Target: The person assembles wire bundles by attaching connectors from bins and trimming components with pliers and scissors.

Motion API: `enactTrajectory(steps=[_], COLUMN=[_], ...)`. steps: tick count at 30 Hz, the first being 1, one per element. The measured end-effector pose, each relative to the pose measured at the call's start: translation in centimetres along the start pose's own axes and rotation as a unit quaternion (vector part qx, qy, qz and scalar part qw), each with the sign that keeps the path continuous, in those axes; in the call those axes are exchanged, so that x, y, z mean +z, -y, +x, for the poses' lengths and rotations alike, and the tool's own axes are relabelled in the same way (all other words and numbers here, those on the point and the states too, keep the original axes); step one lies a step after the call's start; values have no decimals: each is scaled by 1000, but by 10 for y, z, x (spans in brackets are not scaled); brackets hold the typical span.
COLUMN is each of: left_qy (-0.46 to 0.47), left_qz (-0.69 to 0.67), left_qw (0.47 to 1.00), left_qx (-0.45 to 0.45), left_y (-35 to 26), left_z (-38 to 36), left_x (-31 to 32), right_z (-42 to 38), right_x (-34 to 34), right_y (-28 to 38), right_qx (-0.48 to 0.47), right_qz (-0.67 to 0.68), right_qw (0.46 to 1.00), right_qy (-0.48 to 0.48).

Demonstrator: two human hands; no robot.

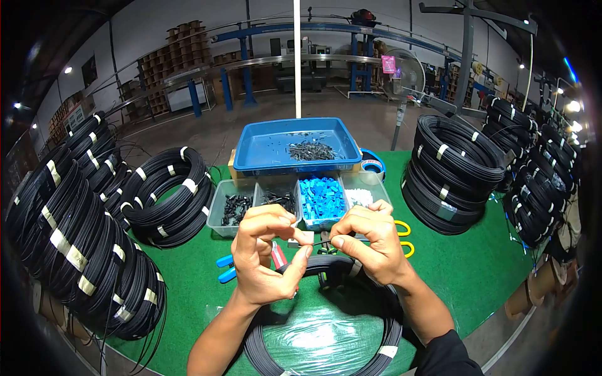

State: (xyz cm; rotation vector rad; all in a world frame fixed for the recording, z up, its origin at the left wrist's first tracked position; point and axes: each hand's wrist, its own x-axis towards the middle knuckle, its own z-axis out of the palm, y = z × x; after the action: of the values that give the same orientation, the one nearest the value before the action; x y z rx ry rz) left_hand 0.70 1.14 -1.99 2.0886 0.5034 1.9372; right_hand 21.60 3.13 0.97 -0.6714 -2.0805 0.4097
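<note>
A black cable coil (326, 313) lies nearest on the green worktop (476, 276). Directly above the coil, its thin cable end (321, 242) is pinched from both sides: left hand (263, 260) and right hand (370, 241), each grip closed on it. Beyond the coil, a divided parts box (301, 200), then a blue tray (295, 145).
</note>
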Motion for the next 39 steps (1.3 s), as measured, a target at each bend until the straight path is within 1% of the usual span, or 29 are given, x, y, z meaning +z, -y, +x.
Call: enactTrajectory(steps=[1, 5, 7, 9, 10, 11, 12, 13, 15, 16, 18, 20, 23, 25, 30, 32, 34, 35, 37, 39], left_qy=[-22, -8, -31, -33, -17, -2, -8, -7, 0, -4, 1, 8, 12, 9, -21, -29, 18, 18, 88, 80], left_qz=[-15, 1, 21, 23, 34, 45, 33, 22, 24, 34, 54, 99, 105, 101, 45, 27, 71, 71, 89, 92], left_qw=[1000, 1000, 999, 999, 999, 998, 997, 997, 997, 996, 994, 989, 987, 987, 994, 995, 992, 992, 987, 987], left_qx=[-5, 4, 15, 8, 27, 46, 64, 70, 79, 85, 91, 112, 123, 125, 100, 92, 100, 99, 105, 103], left_y=[0, 0, 0, -1, -1, 0, -2, -3, -4, -6, -8, -10, -8, -9, -10, -9, -12, -12, -12, -10], left_z=[0, 4, 5, 6, 7, 8, 10, 9, 6, 6, 5, 6, 4, 4, 8, 8, 9, 9, 8, 5], left_x=[1, -10, -14, -15, -15, -15, -11, -8, -3, 0, 2, 4, 5, 4, -4, -5, -5, -4, -2, 3], right_z=[0, 1, 1, 1, 2, 2, 2, 1, 0, 0, 1, -1, -1, 0, 0, 0, 0, 0, -1, -1], right_x=[-1, -5, -7, -8, -9, -9, -10, -10, -10, -11, -13, -12, -12, -13, -17, -17, -15, -14, -13, -13], right_y=[-1, -6, -9, -12, -11, -9, -7, -7, -7, -7, -5, -5, -1, -1, -10, -8, -6, -5, -4, -2], right_qx=[0, 18, 26, 33, 33, 84, 134, 135, 179, 180, 189, 195, 201, 203, 220, 216, 213, 214, 216, 217], right_qz=[0, -4, -2, 37, 37, 132, 226, 226, 327, 327, 317, 319, 319, 316, 351, 345, 339, 333, 328, 317], right_qw=[1000, 1000, 1000, 999, 999, 988, 964, 964, 926, 926, 925, 923, 921, 922, 905, 908, 910, 912, 913, 915], right_qy=[0, -3, -7, 0, 0, 19, 38, 38, 54, 54, 90, 92, 97, 99, 99, 103, 107, 108, 111, 123])
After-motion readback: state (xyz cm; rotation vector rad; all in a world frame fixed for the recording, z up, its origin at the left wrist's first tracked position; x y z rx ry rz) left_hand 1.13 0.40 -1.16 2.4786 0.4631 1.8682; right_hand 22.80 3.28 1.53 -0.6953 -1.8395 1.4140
